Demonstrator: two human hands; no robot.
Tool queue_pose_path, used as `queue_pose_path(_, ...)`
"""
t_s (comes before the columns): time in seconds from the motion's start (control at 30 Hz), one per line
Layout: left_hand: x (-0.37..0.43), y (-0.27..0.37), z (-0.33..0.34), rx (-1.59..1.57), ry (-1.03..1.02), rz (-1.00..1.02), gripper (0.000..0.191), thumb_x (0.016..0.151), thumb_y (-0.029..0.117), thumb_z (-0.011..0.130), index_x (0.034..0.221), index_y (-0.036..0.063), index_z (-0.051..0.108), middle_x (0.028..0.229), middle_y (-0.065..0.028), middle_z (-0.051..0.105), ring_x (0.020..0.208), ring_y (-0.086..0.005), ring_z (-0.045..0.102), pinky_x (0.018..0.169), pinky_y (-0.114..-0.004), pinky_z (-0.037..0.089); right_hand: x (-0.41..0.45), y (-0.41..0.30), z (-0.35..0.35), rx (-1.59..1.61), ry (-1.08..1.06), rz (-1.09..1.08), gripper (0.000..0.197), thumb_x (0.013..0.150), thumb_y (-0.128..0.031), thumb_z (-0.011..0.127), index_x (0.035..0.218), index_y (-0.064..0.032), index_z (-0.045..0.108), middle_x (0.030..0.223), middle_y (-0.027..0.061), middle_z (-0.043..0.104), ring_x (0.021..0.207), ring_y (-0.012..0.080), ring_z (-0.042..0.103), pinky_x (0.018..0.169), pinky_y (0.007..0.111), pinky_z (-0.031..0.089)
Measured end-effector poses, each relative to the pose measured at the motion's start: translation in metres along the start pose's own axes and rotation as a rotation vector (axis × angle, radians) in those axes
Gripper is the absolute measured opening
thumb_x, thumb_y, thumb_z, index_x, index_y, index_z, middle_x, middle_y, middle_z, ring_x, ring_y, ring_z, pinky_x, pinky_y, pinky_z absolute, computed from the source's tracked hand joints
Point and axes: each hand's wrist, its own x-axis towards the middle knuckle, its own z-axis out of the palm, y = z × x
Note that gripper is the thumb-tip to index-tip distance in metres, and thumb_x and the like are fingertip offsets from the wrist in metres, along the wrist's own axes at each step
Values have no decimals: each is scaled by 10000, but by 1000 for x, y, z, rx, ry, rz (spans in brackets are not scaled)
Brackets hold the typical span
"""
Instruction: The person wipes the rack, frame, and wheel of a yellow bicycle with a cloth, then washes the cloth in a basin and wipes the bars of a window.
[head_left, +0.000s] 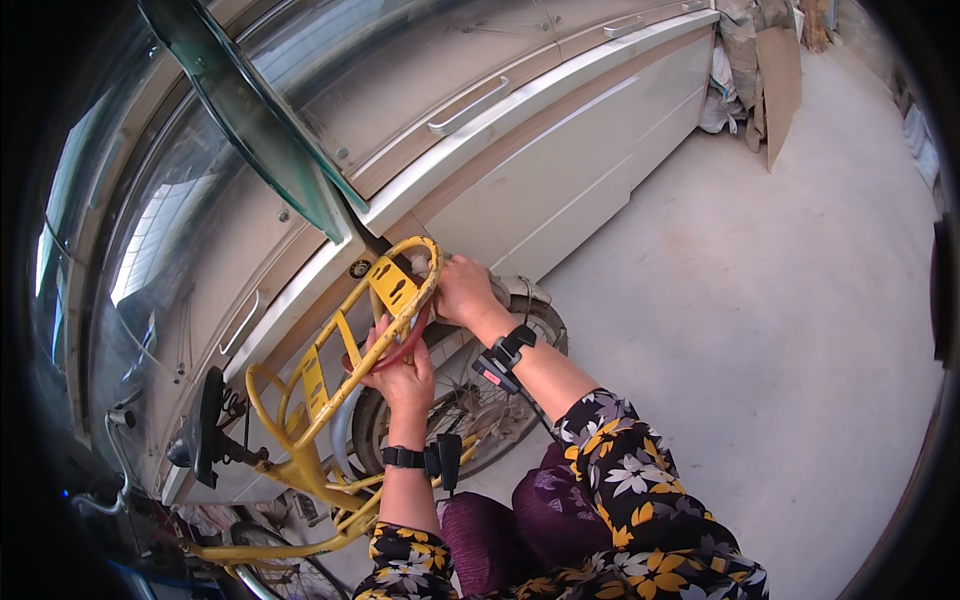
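A yellow bicycle (300, 465) stands along a glass-topped counter, its black saddle (208, 435) to the left. My left hand (401, 375) is beneath the yellow rear rack (337, 382), beside a red curved band (409, 349); the rack partly covers its fingers, so its grip is unclear. My right hand (465, 289) reaches behind the rack's rounded end, close to a greyish cloth-like thing (499, 289) above the rear wheel. Its fingertips are hidden, and I cannot tell whether they grip anything. The spoked rear wheel (544, 322) and the whitish mudguard (525, 289) show below my hands.
Display counters (525, 172) with metal handles run along the left and top. Curved glass panels (255, 135) rise from them. Cardboard (778, 90) and sacks (721, 90) lean at the upper right. Concrete floor (735, 300) lies to the right. Handlebars (120, 465) show at lower left.
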Motion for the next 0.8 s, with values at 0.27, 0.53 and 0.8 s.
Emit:
queue_pose_path(0.27, -8, -4, -3, 12, -82, -76, 394, 775, 258, 516, 1134, 96, 499, 1110, -108, 506, 1147, -272, 377, 948, -507, 107, 3, 35, 5, 44, -294, 148, 146, 665, -136, 543, 792, -65, 550, 742, 148, 583, 727, 343, 549, 612, 404, 445)
queue_pose_path(0.53, -3, -11, 7, -69, 21, 11, 411, 704, 179, 558, 1102, 94, 503, 1140, -73, 477, 1086, -325, 394, 921, -507, 232, -8, -3, 2, -98, -98, -25, 178, 595, -106, 577, 774, -96, 575, 766, 41, 592, 769, 260, 531, 659, 382, 430)
queue_pose_path(0.8, -4, -8, 8, -143, 32, 24, 358, 720, 138, 536, 1071, 67, 526, 1117, -122, 490, 1059, -369, 398, 914, -468, 303, -10, 77, -9, -61, -12, 215, 118, 664, -73, 524, 781, -63, 521, 804, 110, 578, 765, 309, 549, 639, 408, 443)
